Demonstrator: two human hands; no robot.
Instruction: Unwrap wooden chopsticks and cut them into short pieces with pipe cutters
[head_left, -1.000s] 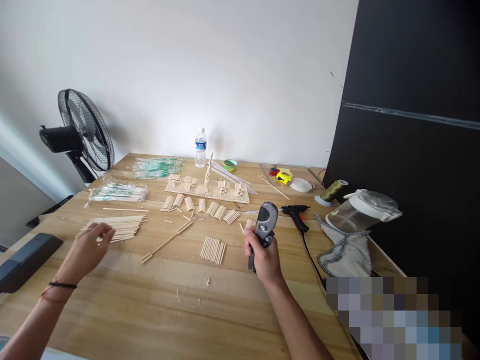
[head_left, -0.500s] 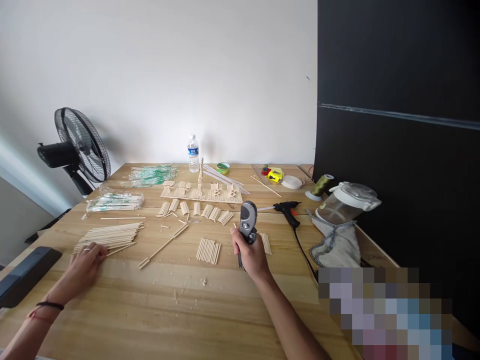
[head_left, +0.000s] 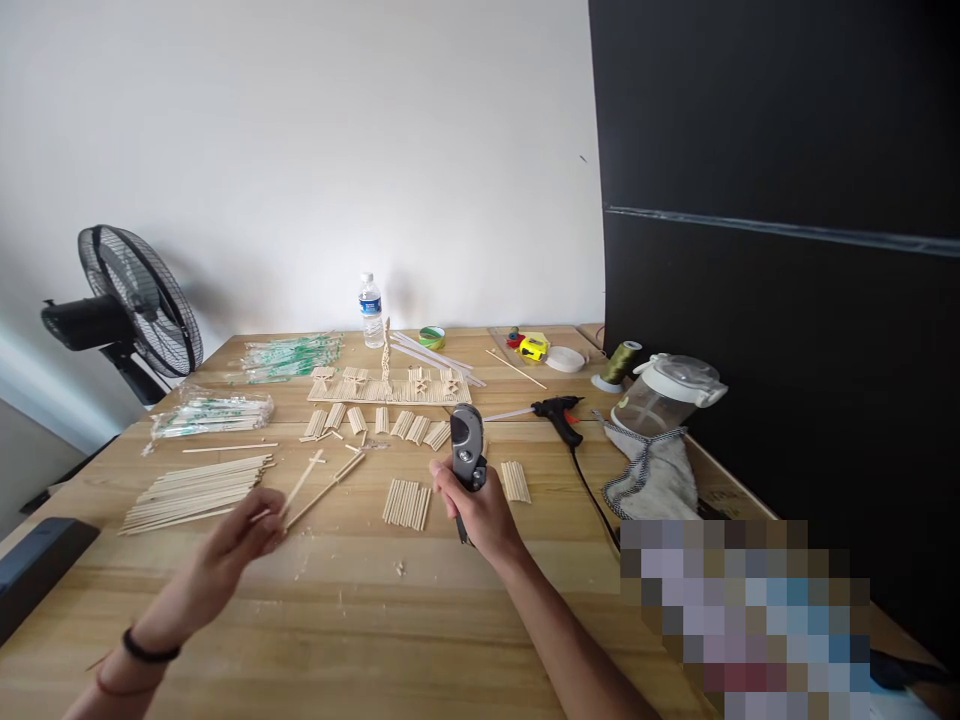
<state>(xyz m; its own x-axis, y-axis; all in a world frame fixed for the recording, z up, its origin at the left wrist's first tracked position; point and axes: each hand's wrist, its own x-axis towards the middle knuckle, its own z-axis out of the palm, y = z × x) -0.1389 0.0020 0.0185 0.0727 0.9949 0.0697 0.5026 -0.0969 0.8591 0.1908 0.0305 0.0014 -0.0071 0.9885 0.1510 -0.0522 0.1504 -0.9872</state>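
Note:
My left hand (head_left: 244,535) is closed, pinching a thin wooden stick (head_left: 303,482) that points up and away over the table. Just beyond it lies a longer stick with short pieces joined at its ends (head_left: 337,482). My right hand (head_left: 484,510) is wrapped round a grey and black hand cutter (head_left: 468,445), held upright above the table. A bundle of loose wooden sticks (head_left: 199,490) lies left of my left hand. Short cut sticks sit side by side in a small row (head_left: 407,504) between my hands, and another row (head_left: 515,481) lies right of the cutter.
Farther back is a stick-built model (head_left: 390,390) with several small stick panels before it. A glue gun (head_left: 557,415) with its cord, a lidded jar (head_left: 667,390) and a grey cloth (head_left: 651,475) are at right. A water bottle (head_left: 370,312) stands behind; a fan (head_left: 139,300) is left.
My left hand has come off the stick bundle and moved right with a stick in it. My right hand still grips the cutter. The whole view has shifted slightly.

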